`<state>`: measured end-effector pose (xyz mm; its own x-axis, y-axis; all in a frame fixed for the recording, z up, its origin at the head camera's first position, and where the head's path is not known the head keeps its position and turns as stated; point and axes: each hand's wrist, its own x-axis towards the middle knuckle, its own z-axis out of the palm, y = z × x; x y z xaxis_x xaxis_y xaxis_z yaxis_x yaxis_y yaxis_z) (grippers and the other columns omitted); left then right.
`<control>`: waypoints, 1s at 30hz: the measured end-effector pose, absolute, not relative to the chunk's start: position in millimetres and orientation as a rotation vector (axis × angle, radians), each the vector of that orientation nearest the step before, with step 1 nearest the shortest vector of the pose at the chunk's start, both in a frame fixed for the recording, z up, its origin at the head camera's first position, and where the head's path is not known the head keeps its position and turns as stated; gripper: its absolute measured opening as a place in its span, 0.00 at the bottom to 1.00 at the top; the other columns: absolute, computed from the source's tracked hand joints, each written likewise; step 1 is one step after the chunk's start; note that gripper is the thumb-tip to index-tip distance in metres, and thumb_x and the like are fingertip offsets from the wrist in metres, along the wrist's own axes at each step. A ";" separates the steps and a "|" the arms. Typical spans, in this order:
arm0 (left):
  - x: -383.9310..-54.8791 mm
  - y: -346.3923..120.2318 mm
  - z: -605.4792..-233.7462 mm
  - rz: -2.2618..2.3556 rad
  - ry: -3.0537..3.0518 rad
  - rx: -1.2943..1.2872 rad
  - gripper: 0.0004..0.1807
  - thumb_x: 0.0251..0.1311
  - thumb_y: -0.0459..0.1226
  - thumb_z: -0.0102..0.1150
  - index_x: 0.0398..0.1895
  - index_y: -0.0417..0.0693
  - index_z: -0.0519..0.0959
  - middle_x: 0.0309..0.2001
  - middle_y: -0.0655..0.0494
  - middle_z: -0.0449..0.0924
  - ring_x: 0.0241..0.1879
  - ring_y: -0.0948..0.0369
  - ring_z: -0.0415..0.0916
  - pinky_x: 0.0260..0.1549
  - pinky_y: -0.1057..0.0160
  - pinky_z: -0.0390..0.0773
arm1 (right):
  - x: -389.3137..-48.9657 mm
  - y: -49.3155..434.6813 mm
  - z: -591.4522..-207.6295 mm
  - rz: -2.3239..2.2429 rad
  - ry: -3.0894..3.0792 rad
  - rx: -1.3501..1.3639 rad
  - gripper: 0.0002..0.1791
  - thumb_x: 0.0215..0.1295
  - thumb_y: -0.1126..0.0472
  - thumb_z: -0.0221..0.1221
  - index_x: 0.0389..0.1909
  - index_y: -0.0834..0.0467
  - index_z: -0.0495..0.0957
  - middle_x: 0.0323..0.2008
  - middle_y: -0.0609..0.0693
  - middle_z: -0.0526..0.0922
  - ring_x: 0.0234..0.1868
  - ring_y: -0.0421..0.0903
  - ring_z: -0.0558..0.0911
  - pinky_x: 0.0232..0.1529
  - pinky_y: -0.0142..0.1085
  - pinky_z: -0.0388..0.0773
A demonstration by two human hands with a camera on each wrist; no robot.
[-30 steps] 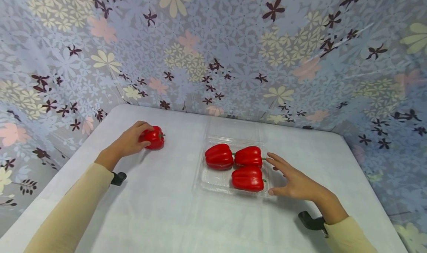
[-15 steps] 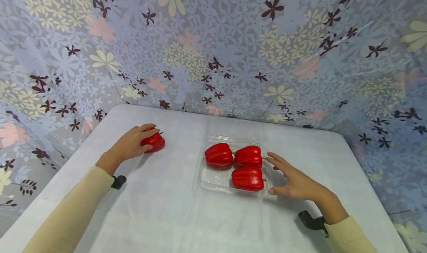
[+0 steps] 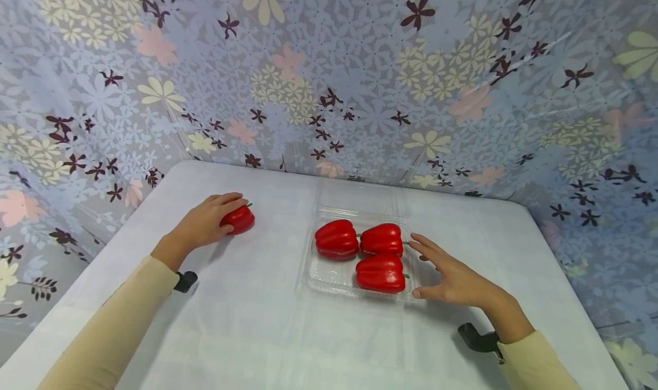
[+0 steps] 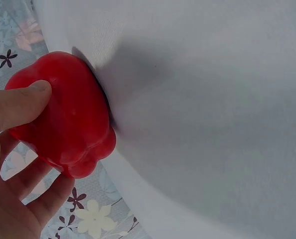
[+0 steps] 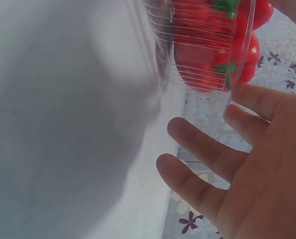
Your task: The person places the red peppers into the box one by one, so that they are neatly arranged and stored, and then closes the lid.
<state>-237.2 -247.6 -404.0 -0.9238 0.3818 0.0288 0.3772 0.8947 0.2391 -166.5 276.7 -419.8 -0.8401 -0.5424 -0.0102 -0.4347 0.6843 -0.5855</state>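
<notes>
My left hand (image 3: 204, 220) grips a red bell pepper (image 3: 240, 220) on the left part of the table. In the left wrist view the thumb lies across one side of that pepper (image 4: 73, 117) and the fingers are on its other side. Three more red bell peppers, one of them in front (image 3: 380, 274), lie in a clear plastic container (image 3: 324, 276). Beside the container's right wall is my right hand (image 3: 452, 281), its fingers spread. The right wrist view shows this hand (image 5: 257, 164) at the ribbed wall; whether the fingertips touch it is hard to tell.
The container's clear lid (image 3: 360, 196) lies folded back behind it. A white cloth covers the table (image 3: 231, 321). A flower-patterned curtain (image 3: 329, 81) hangs behind the table and along its sides.
Between the oldest frame and now, the pepper at my left hand has turned, its green stem swinging toward the back. My left fingers have shifted over its top. My right hand stays in place.
</notes>
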 end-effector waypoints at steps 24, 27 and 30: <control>-230.3 -242.8 -400.6 0.551 3.089 0.563 0.39 0.56 0.33 0.68 0.72 0.49 0.64 0.73 0.43 0.61 0.70 0.38 0.58 0.53 0.38 0.80 | -167.9 275.2 -417.8 -0.837 2.715 -0.776 0.52 0.52 0.49 0.72 0.75 0.60 0.57 0.77 0.61 0.51 0.64 0.65 0.73 0.58 0.67 0.73; -227.8 -235.0 -396.1 0.587 3.103 0.634 0.38 0.56 0.33 0.68 0.71 0.49 0.65 0.73 0.43 0.62 0.70 0.39 0.59 0.52 0.38 0.80 | -167.1 275.6 -417.5 -0.835 2.713 -0.764 0.52 0.52 0.49 0.72 0.75 0.60 0.57 0.78 0.61 0.51 0.64 0.65 0.73 0.58 0.67 0.73; -225.2 -225.0 -391.0 0.625 3.111 0.711 0.38 0.55 0.32 0.69 0.70 0.49 0.67 0.72 0.43 0.63 0.69 0.40 0.61 0.52 0.39 0.81 | -166.8 276.6 -417.5 -0.836 2.715 -0.757 0.53 0.52 0.48 0.72 0.75 0.60 0.57 0.78 0.61 0.51 0.64 0.65 0.73 0.58 0.67 0.74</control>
<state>-225.2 -225.0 -391.0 -0.8987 0.3958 0.1891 0.4381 0.8312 0.3423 -166.8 276.6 -417.5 -0.8485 -0.5278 -0.0395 -0.4141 0.7085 -0.5714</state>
